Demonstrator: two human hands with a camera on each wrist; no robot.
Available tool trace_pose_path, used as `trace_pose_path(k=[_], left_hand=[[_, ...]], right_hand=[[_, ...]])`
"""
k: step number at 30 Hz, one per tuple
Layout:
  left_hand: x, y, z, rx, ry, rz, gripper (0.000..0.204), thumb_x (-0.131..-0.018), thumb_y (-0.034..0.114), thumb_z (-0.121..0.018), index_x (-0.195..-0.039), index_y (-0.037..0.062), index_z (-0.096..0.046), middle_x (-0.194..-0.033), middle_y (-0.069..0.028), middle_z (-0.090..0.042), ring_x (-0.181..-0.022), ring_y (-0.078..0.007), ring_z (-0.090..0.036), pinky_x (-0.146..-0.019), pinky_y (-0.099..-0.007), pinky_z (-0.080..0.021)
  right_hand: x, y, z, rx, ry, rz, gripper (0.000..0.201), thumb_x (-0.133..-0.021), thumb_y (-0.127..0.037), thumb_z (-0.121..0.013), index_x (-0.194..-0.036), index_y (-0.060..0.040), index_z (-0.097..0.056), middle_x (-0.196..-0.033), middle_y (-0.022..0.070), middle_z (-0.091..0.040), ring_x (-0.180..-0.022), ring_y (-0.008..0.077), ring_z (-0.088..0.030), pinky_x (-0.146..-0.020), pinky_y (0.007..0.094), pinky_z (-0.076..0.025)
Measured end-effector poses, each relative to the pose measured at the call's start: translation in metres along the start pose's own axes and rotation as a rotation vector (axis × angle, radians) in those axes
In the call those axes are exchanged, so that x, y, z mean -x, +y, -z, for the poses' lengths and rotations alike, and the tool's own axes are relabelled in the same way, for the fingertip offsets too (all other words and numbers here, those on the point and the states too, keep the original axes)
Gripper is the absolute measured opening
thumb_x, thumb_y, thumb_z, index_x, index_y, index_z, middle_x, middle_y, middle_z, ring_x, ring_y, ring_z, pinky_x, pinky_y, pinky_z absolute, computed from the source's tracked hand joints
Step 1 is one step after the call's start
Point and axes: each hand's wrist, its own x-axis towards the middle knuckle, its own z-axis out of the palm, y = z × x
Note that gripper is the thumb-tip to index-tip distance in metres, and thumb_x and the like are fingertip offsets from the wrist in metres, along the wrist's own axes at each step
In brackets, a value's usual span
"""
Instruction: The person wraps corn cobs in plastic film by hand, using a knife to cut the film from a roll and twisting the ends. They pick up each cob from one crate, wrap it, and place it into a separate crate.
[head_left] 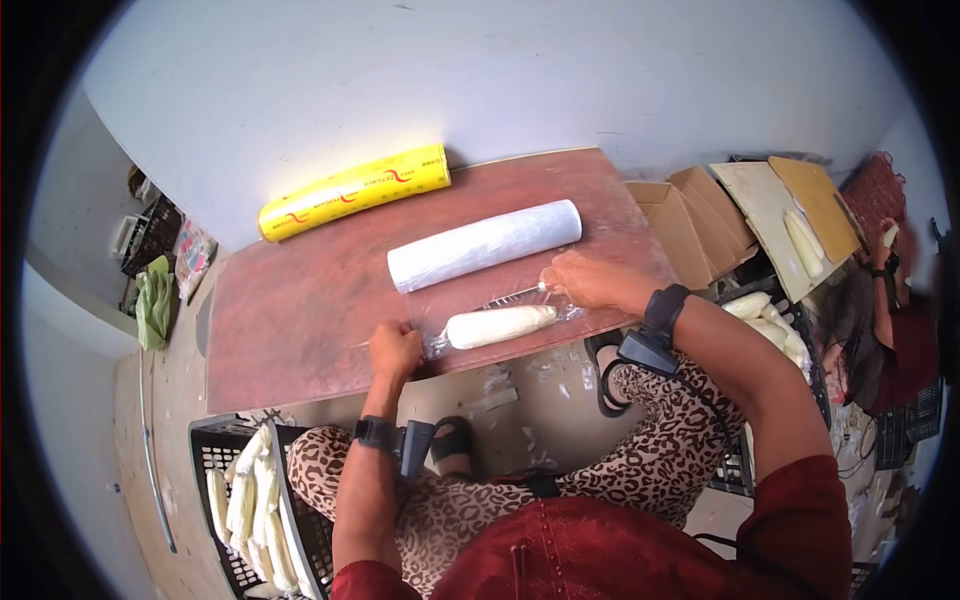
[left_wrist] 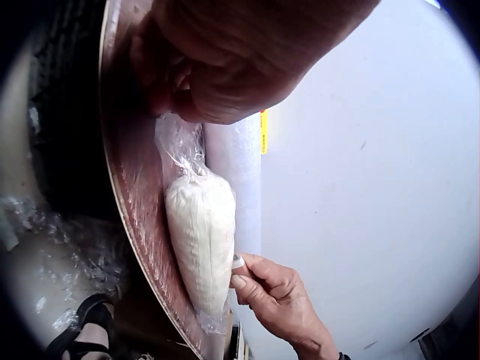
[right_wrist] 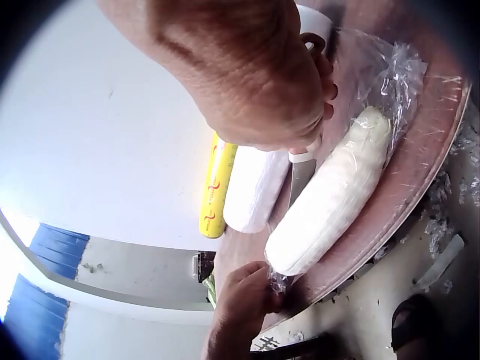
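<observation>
A pale ear of corn (head_left: 502, 327) in clear plastic film lies near the table's front edge. My left hand (head_left: 396, 349) pinches the gathered film (left_wrist: 180, 146) at the ear's left end. On the other side, my right hand (head_left: 592, 281) grips a knife by its white handle (right_wrist: 302, 157). The knife's blade (right_wrist: 301, 184) points left, between the corn and a roll of clear film (head_left: 485, 246). Loose film (right_wrist: 405, 75) spreads past the ear's right end. In the right wrist view my right hand hides part of the handle.
A yellow printed roll (head_left: 355, 193) lies along the back of the red-brown table (head_left: 290, 310). Black crates with more corn (head_left: 255, 510) stand low at left and right. Cardboard boxes (head_left: 690, 225) sit right of the table. Another person's arm (head_left: 882, 300) shows at far right. Film scraps litter the floor.
</observation>
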Motion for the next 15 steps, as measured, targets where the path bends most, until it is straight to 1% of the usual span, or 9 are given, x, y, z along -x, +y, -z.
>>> trace_pose_path(k=[1, 4, 10, 13, 15], left_hand=[[0.0, 0.0, 0.0, 0.011, -0.003, -0.002, 0.013, -0.077, 0.01, -0.056, -0.069, 0.0012, -0.061, -0.055, -0.0115, -0.063, -0.049, -0.0197, -0.065, -0.05, -0.0324, -0.052], [0.0, -0.001, 0.0, 0.028, -0.014, -0.008, 0.012, -0.077, 0.009, -0.056, -0.07, 0.0006, -0.06, -0.055, -0.0114, -0.063, -0.048, -0.0191, -0.065, -0.048, -0.0317, -0.051], [-0.002, -0.001, 0.002, 0.08, -0.039, 0.003, 0.011, -0.078, 0.009, -0.056, -0.072, -0.0002, -0.06, -0.056, -0.0121, -0.063, -0.044, -0.0183, -0.063, -0.044, -0.0308, -0.049], [0.001, 0.003, 0.005, 0.083, -0.058, 0.046, 0.01, -0.077, 0.007, -0.056, -0.072, -0.0009, -0.06, -0.061, -0.0149, -0.065, -0.054, -0.0246, -0.067, -0.052, -0.0342, -0.052], [-0.012, -0.013, 0.0, -0.081, 0.06, -0.028, 0.009, -0.077, 0.007, -0.057, -0.079, -0.0015, -0.06, -0.071, -0.0161, -0.066, -0.064, -0.0308, -0.067, -0.06, -0.0381, -0.052]], right_hand=[[0.008, 0.011, -0.001, -0.001, 0.006, -0.003, 0.008, -0.082, -0.007, -0.059, -0.086, -0.0008, -0.063, -0.087, 0.0211, -0.064, -0.087, 0.0398, -0.062, -0.072, 0.048, -0.049], [0.04, 0.042, -0.002, -0.028, 0.124, 0.043, 0.008, -0.083, -0.007, -0.058, -0.088, -0.0007, -0.06, -0.088, 0.0203, -0.063, -0.089, 0.0399, -0.06, -0.074, 0.0481, -0.048], [0.106, 0.096, 0.022, 0.054, 0.127, -0.05, 0.008, -0.082, -0.008, -0.059, -0.089, -0.0034, -0.06, -0.089, 0.0198, -0.061, -0.09, 0.0401, -0.058, -0.077, 0.0468, -0.046], [0.134, 0.111, 0.039, 0.186, -0.016, -0.273, 0.009, -0.082, -0.008, -0.059, -0.09, -0.0035, -0.061, -0.09, 0.0197, -0.059, -0.093, 0.0384, -0.056, -0.08, 0.0454, -0.045], [0.157, 0.136, 0.032, 0.185, 0.046, -0.23, 0.009, -0.083, -0.008, -0.059, -0.09, -0.0031, -0.061, -0.087, 0.0195, -0.059, -0.09, 0.039, -0.055, -0.078, 0.045, -0.046]])
